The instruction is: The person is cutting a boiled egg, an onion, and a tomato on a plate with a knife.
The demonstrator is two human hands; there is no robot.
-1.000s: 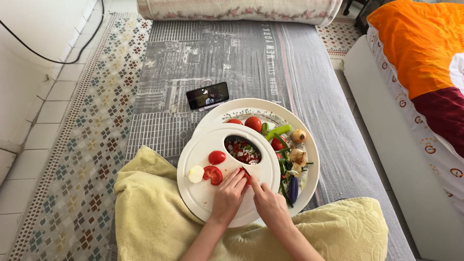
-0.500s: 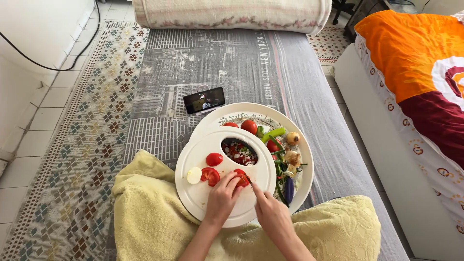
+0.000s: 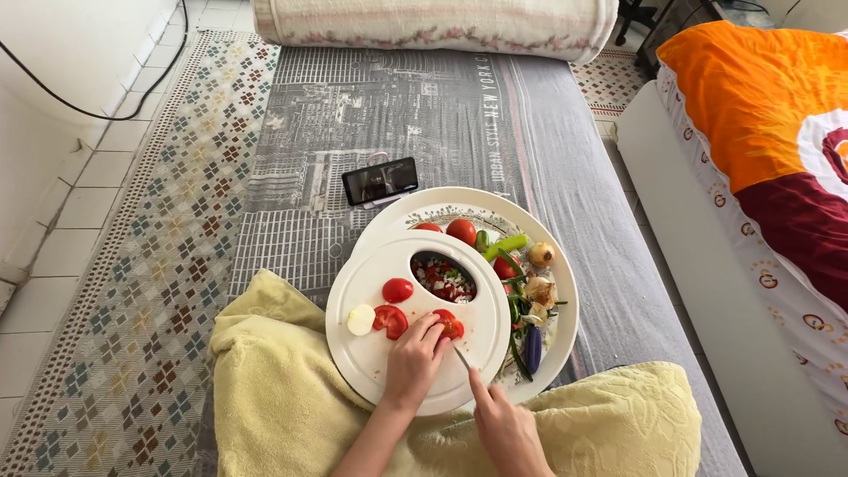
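My left hand (image 3: 412, 364) rests on a white round cutting board (image 3: 382, 360) and presses its fingertips on a red tomato piece (image 3: 449, 323) beside the board's oval hole. My right hand (image 3: 503, 426) grips a small knife (image 3: 461, 357) whose blade points up toward that tomato piece. Chopped vegetables (image 3: 443, 277) show through the hole. More tomato pieces (image 3: 389, 321) (image 3: 397, 289) and a pale round slice (image 3: 359, 319) lie on the board's left side.
The board sits over a large white tray (image 3: 558, 265) with whole tomatoes (image 3: 460, 231), green peppers (image 3: 505, 242), onions (image 3: 541, 253) and peelings. A phone (image 3: 380, 179) stands propped behind the tray on a grey printed cloth. A yellow towel (image 3: 274, 389) covers my lap. A bed (image 3: 768, 159) is at the right.
My right hand has drawn back toward me with the knife. My left hand stays on the tomato piece, which sits slightly closer to the hole.
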